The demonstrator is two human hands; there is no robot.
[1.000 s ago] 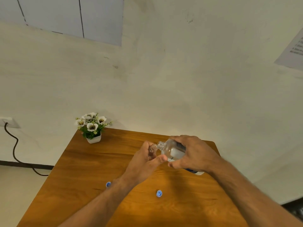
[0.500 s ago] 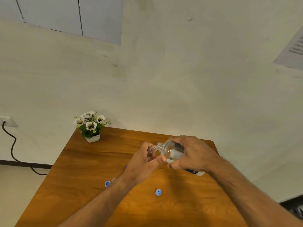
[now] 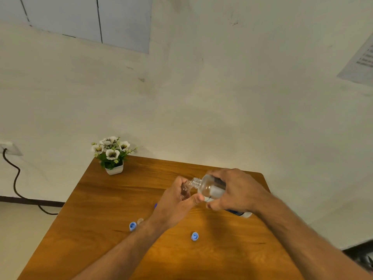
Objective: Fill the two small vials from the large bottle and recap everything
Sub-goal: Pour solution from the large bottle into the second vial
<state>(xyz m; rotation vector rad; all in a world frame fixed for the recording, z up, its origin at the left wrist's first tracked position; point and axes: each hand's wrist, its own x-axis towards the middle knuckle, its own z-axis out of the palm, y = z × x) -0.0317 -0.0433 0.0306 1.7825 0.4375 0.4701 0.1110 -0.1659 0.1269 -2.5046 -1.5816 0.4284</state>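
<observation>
Fingers of my left hand curl round a small vial, thumb pressed across its near side, and hold it upright above the middle of the desk. Most of the vial is hidden by that hand; only its clear upper part and mouth show.

Starting from the left, I see a wall socket with a dark cable hanging down to the floor. At the far left corner of the desk stands a little white pot of white flowers. Nearer to me, just left of my left forearm, a blue cap lies on the wood, and right beside it is a small clear thing I cannot make out. A sliver of something blue peeks out behind my left wrist. Between my two forearms a second blue cap lies on the desk.

My right hand grips the large bottle, its fingers wrapped over the top and the thumb underneath. That bottle is uncapped, tipped nearly flat, its neck pointing left with the mouth touching or just above the mouth of the vial. Clear liquid shows inside it. Its white base sticks out below my right wrist. A printed sheet of paper hangs on the wall at the far right.
</observation>
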